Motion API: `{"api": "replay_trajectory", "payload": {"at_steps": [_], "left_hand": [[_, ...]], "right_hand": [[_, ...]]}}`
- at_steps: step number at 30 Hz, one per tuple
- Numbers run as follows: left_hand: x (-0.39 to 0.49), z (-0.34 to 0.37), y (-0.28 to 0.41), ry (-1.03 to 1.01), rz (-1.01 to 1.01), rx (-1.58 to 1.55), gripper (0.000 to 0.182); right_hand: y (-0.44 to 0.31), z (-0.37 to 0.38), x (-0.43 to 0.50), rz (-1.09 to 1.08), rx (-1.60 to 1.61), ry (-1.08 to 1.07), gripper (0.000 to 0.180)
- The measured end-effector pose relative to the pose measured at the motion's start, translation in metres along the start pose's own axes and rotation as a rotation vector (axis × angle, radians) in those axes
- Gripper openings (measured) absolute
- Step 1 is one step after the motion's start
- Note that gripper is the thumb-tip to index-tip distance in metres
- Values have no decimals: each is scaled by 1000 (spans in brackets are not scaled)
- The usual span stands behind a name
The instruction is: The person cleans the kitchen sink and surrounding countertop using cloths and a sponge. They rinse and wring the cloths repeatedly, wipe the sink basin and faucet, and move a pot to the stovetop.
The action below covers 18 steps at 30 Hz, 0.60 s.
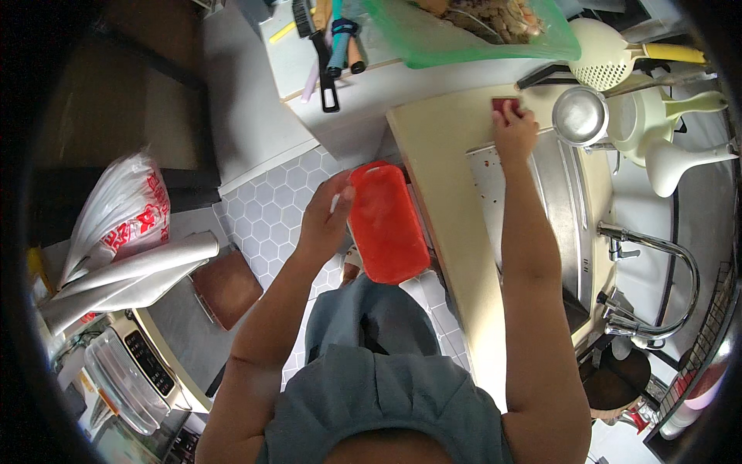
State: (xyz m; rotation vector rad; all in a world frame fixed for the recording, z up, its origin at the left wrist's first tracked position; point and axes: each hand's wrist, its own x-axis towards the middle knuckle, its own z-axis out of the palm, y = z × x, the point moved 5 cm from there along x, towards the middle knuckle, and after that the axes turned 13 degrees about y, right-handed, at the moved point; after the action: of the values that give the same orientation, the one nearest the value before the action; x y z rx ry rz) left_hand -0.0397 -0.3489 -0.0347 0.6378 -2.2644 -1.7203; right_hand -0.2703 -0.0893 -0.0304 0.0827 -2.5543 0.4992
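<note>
My left hand grips the far left rim of a red plastic tray, held above the floor beside the counter edge. The thumb lies over the rim, and the inside of the tray looks bare. On the beige countertop, my right hand pinches a small dark red block, perhaps a scouring sponge. The fingers press it against the counter near the back. Just below that hand is the metal sink surround, with small brown crumbs on it.
To the right hang a metal ladle and a cream skimmer. A chrome faucet arches over the sink side. A green plastic bag and a black-handled brush lie on the white ledge ahead. Left stands a white plastic bag.
</note>
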Motion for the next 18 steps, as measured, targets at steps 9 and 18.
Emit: {"api": "replay_trajectory", "payload": {"at_steps": [9,18], "left_hand": [[74,129,64,73,654,122,36],[68,170,55,80,745,227,45]], "right_hand": [[28,20,23,-36,82,100,30],[34,0,-23,-46,301,92,30]]}}
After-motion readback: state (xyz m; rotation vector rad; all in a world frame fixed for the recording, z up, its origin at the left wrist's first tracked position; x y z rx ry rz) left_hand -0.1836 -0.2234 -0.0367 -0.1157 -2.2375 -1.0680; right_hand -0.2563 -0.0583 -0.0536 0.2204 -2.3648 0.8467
